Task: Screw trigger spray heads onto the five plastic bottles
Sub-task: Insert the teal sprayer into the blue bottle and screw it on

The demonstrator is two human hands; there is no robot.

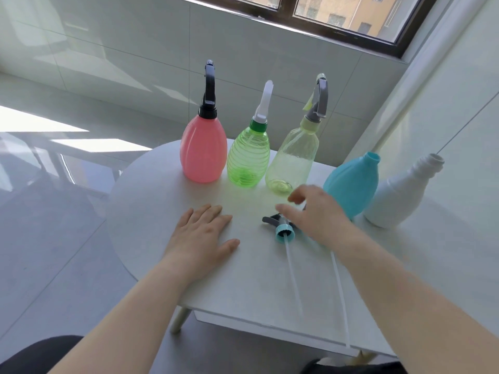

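Note:
Five bottles stand in a row on the white table (151,190). The pink bottle (204,155), the green ribbed bottle (248,160) and the pale yellow bottle (293,160) each carry a trigger spray head. The blue bottle (351,184) and the white bottle (397,195) have bare necks. A spray head with a blue collar (283,233) and a long dip tube lies on the table. My right hand (316,211) hovers over it with fingers apart, partly hiding it. A second tube (341,300) runs out from under that hand. My left hand (202,233) rests flat on the table.
The table's near edge runs across the lower frame, with my knees below it. A white wall stands close behind the white bottle on the right. A tiled wall and a window lie beyond the bottles.

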